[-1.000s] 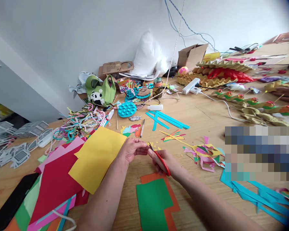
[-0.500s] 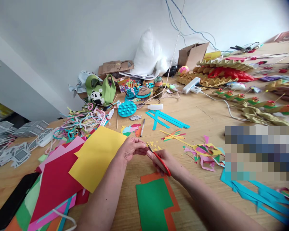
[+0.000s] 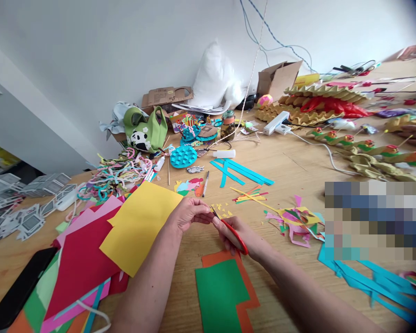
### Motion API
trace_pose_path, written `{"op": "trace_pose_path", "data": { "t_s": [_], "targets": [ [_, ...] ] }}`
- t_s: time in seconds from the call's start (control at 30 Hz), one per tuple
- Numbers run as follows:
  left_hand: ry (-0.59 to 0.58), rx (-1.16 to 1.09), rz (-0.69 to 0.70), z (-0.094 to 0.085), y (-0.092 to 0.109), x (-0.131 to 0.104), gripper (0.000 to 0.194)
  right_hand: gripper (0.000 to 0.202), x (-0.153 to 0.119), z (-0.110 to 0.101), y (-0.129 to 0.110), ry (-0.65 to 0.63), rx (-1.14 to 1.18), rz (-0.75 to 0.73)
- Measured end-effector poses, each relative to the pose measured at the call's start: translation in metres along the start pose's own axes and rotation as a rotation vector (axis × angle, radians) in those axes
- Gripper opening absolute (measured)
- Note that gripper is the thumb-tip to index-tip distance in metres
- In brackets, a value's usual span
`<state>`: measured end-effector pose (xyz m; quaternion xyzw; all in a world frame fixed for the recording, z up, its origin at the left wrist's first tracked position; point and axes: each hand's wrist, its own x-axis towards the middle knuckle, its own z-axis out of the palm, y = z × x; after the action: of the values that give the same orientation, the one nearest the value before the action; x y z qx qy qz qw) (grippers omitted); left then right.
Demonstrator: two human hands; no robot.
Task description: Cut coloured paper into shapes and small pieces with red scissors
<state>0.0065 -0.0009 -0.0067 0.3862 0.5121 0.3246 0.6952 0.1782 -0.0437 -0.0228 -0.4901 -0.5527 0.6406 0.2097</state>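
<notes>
One pair of red-handled metal scissors [image 3: 235, 232] sits in our right hand [image 3: 243, 226], fingers wrapped around the handles, blades angled toward our left hand [image 3: 190, 215] above the pale wooden bench [image 3: 184, 286]. Our left fingers are pinched together just beside the blade tips; we cannot tell whether they hold anything. The chief risk we see is a nick, since tips and fingertips sit so close; a slight slip of either hand would cause it. The small yellow paper snippets [image 3: 223, 213] lie loose beyond, so a brushing wrist could scatter them. A dropped blade might mark the green paper sheet [image 3: 218, 286] lying over the orange paper sheet [image 3: 213, 260] nearer us.
</notes>
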Motion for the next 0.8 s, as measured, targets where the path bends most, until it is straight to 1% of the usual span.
{"op": "trace_pose_path", "data": {
  "t_s": [0.3, 0.53, 0.8],
  "targets": [
    [-0.017, 0.004, 0.001, -0.0013, 0.0004, -0.0008, 0.022, 0.054, 0.0028, -0.0006, 0.0062, -0.008, -0.033, -0.058],
    [-0.015, 0.018, -0.001, -0.0021, 0.0011, -0.0012, 0.02, 0.054, 0.0041, -0.0008, 0.0059, 0.045, -0.108, -0.079],
    [-0.011, 0.022, 0.0, -0.0015, 0.0013, -0.0015, 0.022, 0.056, 0.0048, -0.0007, 0.0063, 0.053, -0.112, -0.073]
  ]
}}
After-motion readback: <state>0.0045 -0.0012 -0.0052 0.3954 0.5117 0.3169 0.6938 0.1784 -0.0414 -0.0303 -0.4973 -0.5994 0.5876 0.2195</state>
